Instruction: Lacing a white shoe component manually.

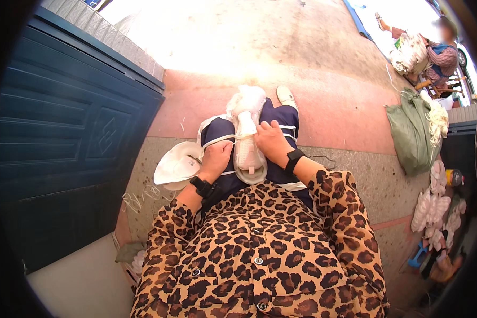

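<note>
My left hand [216,157] is closed in a fist beside a long, pale, padded bundle [247,153] lying between my thighs. Its fingers grip a thin white cord [225,139] that runs across toward the other side. On the bundle's right edge, my right hand [273,141] is closed, thumb side up, with the cord's other end reaching its fingertips. A white, crumpled plastic or cloth mass [247,98] forms the bundle's far end. What exactly the bundle is cannot be made out. White bands cross my dark blue trousers [219,129].
A white hat-like thing [169,165] and loose white strings [143,199] lie at left, near a blue metal door [74,132]. At right stand a green sack [411,132] and several white bundles [432,204]. Farther off, a person [441,55] sits holding white material.
</note>
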A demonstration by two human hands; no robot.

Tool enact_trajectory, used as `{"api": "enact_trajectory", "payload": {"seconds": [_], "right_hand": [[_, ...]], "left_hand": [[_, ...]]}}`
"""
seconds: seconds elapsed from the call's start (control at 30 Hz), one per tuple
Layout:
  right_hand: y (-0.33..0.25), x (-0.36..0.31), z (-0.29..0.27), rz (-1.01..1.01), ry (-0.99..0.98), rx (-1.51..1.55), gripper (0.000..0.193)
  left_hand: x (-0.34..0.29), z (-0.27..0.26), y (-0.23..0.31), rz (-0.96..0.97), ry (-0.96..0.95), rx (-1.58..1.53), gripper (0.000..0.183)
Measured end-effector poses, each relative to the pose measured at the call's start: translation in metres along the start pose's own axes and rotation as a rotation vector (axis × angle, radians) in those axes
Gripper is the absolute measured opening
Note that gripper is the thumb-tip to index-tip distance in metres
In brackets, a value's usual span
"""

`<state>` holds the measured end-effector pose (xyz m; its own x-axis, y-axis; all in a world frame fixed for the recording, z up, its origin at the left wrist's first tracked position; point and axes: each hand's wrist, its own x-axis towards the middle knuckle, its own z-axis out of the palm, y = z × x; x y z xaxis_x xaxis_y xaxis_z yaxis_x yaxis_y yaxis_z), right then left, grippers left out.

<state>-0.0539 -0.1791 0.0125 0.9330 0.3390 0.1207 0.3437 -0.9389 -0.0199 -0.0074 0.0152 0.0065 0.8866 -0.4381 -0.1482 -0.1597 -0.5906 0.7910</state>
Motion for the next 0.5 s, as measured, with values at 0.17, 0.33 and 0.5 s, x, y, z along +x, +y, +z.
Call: {"api": "enact_trajectory", "payload": {"seconds": [0.17, 0.33, 0.5], "right_hand": [[0.001, -0.006, 0.008, 0.292, 0.097, 0.100, 0.009], [0.001, -0.008, 0.004, 0.325, 0.018, 0.141, 0.011], [0.001, -0.009, 0.003, 0.316, 0.006, 0.168, 0.013]], "left_hand": [[0.007, 0.004, 0.001, 0.052, 0.038, 0.200, 0.020], [0.015, -0.004, 0.015, 0.153, -0.048, 0.443, 0.018], [0.026, -0.006, 0.017, 0.337, -0.163, 0.642, 0.013]]}}
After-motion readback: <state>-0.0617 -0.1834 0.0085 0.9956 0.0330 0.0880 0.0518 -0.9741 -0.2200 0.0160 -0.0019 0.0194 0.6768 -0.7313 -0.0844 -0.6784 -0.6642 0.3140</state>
